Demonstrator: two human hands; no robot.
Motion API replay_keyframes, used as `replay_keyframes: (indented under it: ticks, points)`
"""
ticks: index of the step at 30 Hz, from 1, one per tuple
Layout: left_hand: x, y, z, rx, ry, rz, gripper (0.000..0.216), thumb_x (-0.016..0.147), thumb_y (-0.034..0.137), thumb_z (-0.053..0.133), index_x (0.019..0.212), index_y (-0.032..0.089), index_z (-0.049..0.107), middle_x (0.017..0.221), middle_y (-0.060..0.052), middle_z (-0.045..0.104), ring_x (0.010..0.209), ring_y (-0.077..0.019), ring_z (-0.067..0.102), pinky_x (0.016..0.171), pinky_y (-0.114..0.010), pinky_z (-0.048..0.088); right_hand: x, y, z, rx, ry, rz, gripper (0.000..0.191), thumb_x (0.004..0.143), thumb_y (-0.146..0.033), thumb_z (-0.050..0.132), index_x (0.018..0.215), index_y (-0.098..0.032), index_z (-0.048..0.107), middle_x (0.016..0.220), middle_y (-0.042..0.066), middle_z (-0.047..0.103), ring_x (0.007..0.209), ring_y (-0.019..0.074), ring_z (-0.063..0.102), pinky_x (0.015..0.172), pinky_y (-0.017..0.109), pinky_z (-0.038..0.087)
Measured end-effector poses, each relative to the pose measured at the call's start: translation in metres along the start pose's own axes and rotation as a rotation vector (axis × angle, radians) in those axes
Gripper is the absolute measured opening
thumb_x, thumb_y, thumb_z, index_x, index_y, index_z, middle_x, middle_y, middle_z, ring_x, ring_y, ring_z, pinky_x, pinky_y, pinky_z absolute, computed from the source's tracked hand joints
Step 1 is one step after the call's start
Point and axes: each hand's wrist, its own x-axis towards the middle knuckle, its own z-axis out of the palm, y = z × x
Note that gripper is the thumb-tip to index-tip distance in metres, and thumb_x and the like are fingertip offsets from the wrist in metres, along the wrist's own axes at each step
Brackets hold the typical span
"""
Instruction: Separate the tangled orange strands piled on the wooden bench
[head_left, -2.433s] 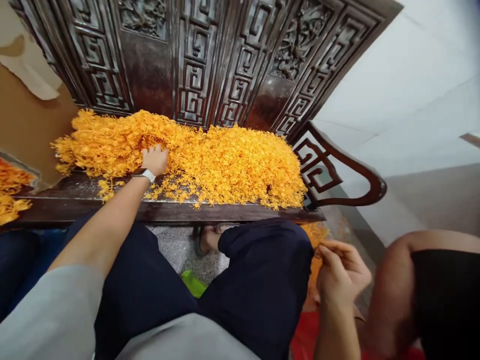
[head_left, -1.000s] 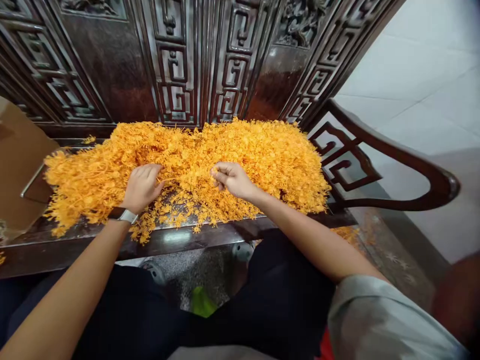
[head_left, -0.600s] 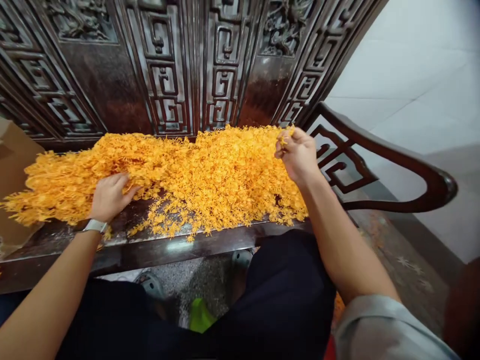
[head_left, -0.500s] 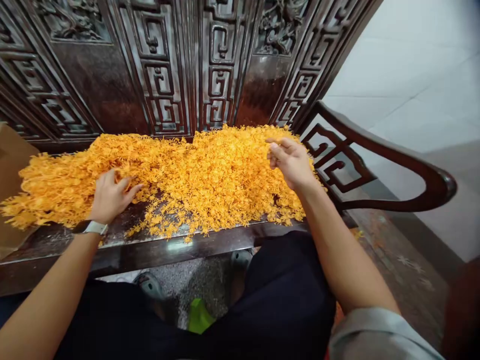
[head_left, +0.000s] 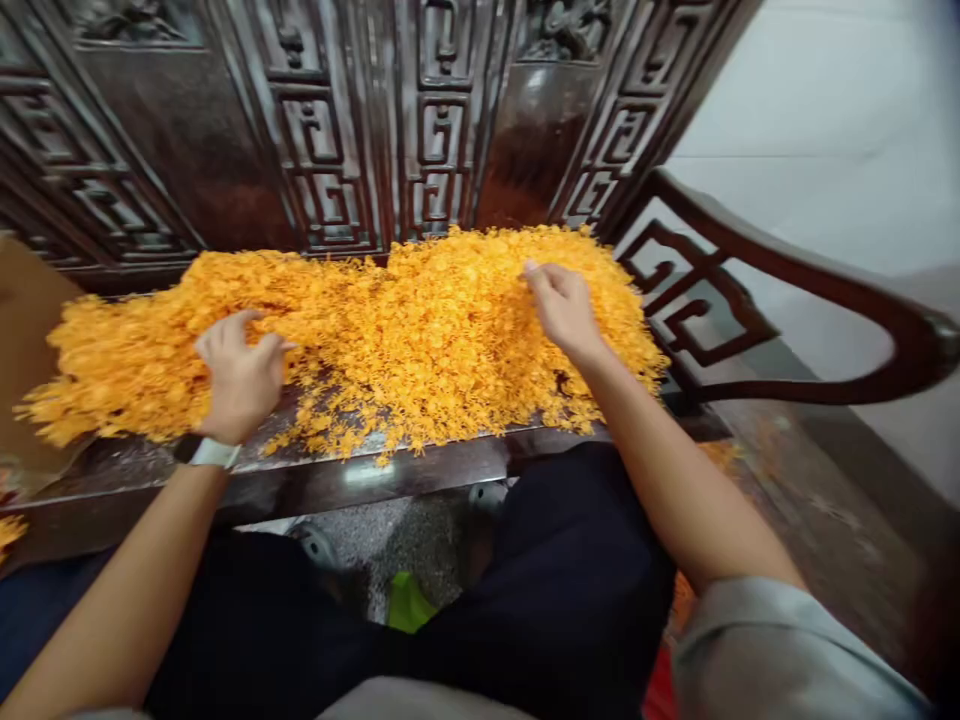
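Left hand [head_left: 241, 378], middle left, fingers spread by yellow flowers [head_left: 442, 350]; right hand [head_left: 566, 308], right of centre, finger pinch unclear.

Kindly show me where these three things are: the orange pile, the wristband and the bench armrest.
Orange pile [head_left: 375, 340], head view: on the surface near its middle.
Wristband [head_left: 214, 453], head view: on its white strap.
Bench armrest [head_left: 795, 265], head view: on its curved upper rail.
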Motion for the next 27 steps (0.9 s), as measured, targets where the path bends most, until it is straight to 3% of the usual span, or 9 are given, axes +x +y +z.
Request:
replay_keyframes:
  ticks: [2,6,11,14,17,19,22,24,27]
  points:
    - [0.000,0.011,-0.006,-0.059,0.054,-0.030,0.024,0.098,0.035,0.063,0.079,0.021,0.067,0.134,-0.017,0.064,0.121,-0.0387,0.055,0.091,-0.054,0.038,0.001,-0.004,0.002,-0.092,0.071,-0.039,0.048,0.102,-0.056,0.045,0.069,-0.022,0.054,0.072,0.006,0.058,0.072,0.0206,0.058,0.075,0.041,0.048]
    - [0.001,0.022,-0.008,-0.190,0.060,-0.019,0.016,0.098,0.028,0.063,0.084,0.021,0.067,0.119,-0.015,0.067,0.109,-0.0329,0.058,0.089,-0.050,0.040,-0.002,-0.011,0.007,-0.254,0.165,-0.090,0.029,0.092,-0.050,0.061,0.095,-0.021,0.064,0.091,0.009,0.065,0.087,0.0265,0.061,0.085,0.048,0.051]
    - [-0.004,0.027,-0.002,-0.435,-0.048,0.092,0.020,0.100,0.012,0.048,0.090,0.022,0.062,0.090,-0.009,0.068,0.086,-0.0236,0.061,0.079,-0.039,0.046,-0.017,-0.035,0.012,-0.339,0.166,-0.186,0.052,0.090,-0.052,0.067,0.131,-0.024,0.057,0.122,0.018,0.061,0.115,0.0360,0.056,0.098,0.057,0.048]
    - [-0.007,0.037,0.000,-0.512,-0.126,0.124,0.024,0.099,0.009,0.043,0.094,0.022,0.063,0.087,-0.008,0.068,0.085,-0.0236,0.062,0.079,-0.039,0.049,-0.041,-0.069,0.024,-0.247,-0.010,-0.312,0.043,0.098,-0.054,0.058,0.131,-0.027,0.059,0.127,0.017,0.061,0.123,0.0371,0.054,0.106,0.059,0.044]
    - [-0.011,0.050,0.001,-0.525,-0.228,0.156,0.026,0.103,0.016,0.041,0.094,0.023,0.065,0.089,-0.009,0.068,0.089,-0.0255,0.062,0.082,-0.041,0.050,-0.075,-0.105,0.051,-0.084,-0.340,-0.445,0.046,0.100,-0.058,0.056,0.131,-0.025,0.063,0.130,0.016,0.064,0.126,0.0372,0.055,0.111,0.059,0.043]
    - [-0.013,0.058,0.000,-0.518,-0.288,0.166,0.028,0.105,0.021,0.040,0.096,0.024,0.067,0.091,-0.010,0.069,0.090,-0.0265,0.062,0.084,-0.043,0.050,-0.097,-0.120,0.074,-0.043,-0.521,-0.456,0.048,0.099,-0.057,0.059,0.130,-0.022,0.065,0.127,0.017,0.066,0.121,0.0368,0.058,0.107,0.056,0.046]
    - [-0.016,0.063,0.002,-0.504,-0.364,0.216,0.030,0.107,0.027,0.040,0.103,0.025,0.070,0.095,-0.010,0.071,0.094,-0.0273,0.063,0.086,-0.045,0.050,-0.114,-0.125,0.100,-0.135,-0.711,-0.372,0.033,0.104,-0.048,0.054,0.110,-0.020,0.071,0.094,0.013,0.069,0.089,0.0292,0.064,0.085,0.046,0.050]
    - [-0.018,0.060,0.005,-0.485,-0.409,0.268,0.029,0.108,0.032,0.044,0.113,0.024,0.070,0.106,-0.012,0.074,0.103,-0.0286,0.065,0.091,-0.045,0.050,-0.114,-0.120,0.106,-0.186,-0.780,-0.311,0.029,0.106,-0.040,0.052,0.090,-0.021,0.068,0.068,0.006,0.058,0.065,0.0208,0.054,0.070,0.039,0.044]
    - [-0.018,0.044,0.014,-0.415,-0.433,0.244,0.041,0.103,0.038,0.055,0.138,0.018,0.061,0.129,-0.019,0.070,0.120,-0.0342,0.063,0.103,-0.050,0.046,-0.102,-0.112,0.097,-0.060,-0.790,-0.263,0.035,0.105,-0.034,0.054,0.073,-0.022,0.055,0.059,0.001,0.046,0.055,0.0146,0.040,0.063,0.036,0.034]
